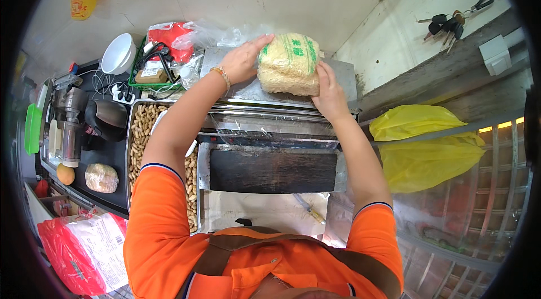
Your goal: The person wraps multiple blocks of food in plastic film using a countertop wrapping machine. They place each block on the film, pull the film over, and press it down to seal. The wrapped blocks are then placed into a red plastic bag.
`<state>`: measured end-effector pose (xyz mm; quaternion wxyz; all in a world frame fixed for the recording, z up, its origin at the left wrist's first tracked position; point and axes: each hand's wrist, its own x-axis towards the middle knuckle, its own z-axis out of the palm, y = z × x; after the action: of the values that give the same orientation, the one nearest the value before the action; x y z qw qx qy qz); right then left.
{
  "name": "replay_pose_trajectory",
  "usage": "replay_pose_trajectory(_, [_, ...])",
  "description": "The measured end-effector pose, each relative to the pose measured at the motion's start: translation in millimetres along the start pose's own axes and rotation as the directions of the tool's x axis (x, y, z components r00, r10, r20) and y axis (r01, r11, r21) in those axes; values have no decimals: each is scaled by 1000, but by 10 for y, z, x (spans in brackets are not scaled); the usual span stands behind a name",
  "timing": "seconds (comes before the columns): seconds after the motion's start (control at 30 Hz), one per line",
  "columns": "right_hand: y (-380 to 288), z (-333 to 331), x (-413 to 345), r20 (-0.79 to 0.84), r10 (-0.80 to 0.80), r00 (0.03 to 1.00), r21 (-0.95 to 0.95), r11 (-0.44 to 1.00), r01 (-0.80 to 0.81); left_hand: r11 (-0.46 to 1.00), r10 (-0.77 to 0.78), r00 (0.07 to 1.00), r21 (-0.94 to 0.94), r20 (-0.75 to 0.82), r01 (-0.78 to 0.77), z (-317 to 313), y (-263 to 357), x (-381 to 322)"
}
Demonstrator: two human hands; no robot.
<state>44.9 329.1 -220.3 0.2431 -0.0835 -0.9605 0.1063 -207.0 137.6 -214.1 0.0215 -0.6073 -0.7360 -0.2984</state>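
Observation:
A block of dried noodles (288, 64) in clear film with green print stands on the metal top (342, 77) of a film wrapping machine. My left hand (244, 59) lies against its left side, fingers at the upper left corner. At its lower right edge is my right hand (331, 92), the fingers along the side. Together the hands hold the package between them. Nearer to me, clear film (270, 126) lies stretched across metal rollers, and a dark heating plate (272, 171) sits in front of it.
On the left are a metal tray of peanuts (191, 189), a green basket (158, 86) with cables, white bowls (118, 54), a wrapped item (102, 178) and a red plastic bag (72, 252). Yellow bags (427, 151) hang on the right; keys (448, 26) hang on the wall.

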Motion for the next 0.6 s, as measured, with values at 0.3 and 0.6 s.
replay_pose_trajectory(0.3, [-269, -245, -151, 93, 11, 996, 173, 985, -27, 867, -283, 952, -393, 115, 305, -146, -108, -440])
replay_pose_trajectory(0.6, [-434, -204, -158, 98, 104, 990, 197, 973, -122, 704, -410, 908, -602, 88, 377, 40, 377, -466])
